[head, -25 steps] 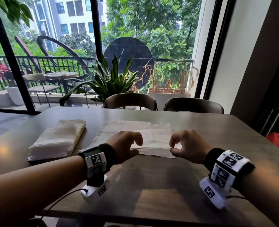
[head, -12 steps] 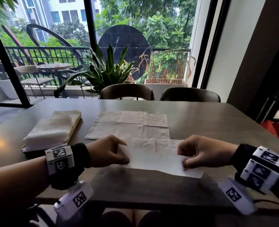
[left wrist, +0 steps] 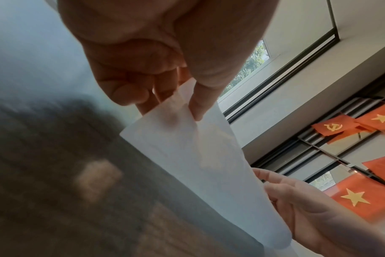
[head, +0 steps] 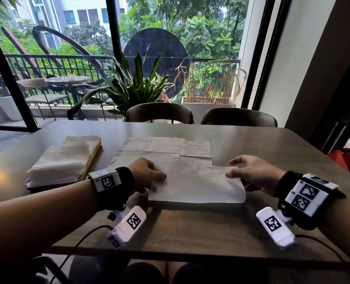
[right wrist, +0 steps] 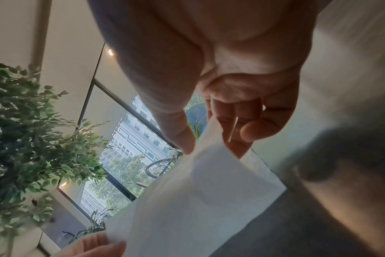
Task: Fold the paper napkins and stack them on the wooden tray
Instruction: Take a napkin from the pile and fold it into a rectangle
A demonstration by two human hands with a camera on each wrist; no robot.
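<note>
A white paper napkin (head: 196, 185) lies at the near middle of the table, bent over along its near edge. My left hand (head: 161, 177) pinches its left corner between thumb and fingers (left wrist: 196, 104). My right hand (head: 231, 173) pinches the right corner the same way, and the paper (right wrist: 198, 191) rises from the table to my thumb. More unfolded napkins (head: 163, 148) lie flat just behind it. At the left a pile of folded napkins (head: 65, 160) rests on the wooden tray (head: 92, 160), of which only the right rim shows.
The dark table (head: 190, 226) has bare surface in front of the napkin and to its right. Two chairs (head: 159, 113) stand at the far side before a large window. Cables run from my wrist cameras over the near edge.
Both hands took the top napkin from the flat pile and drew it toward me. They have since moved up and slightly away, and the paper now bends over at its near edge.
</note>
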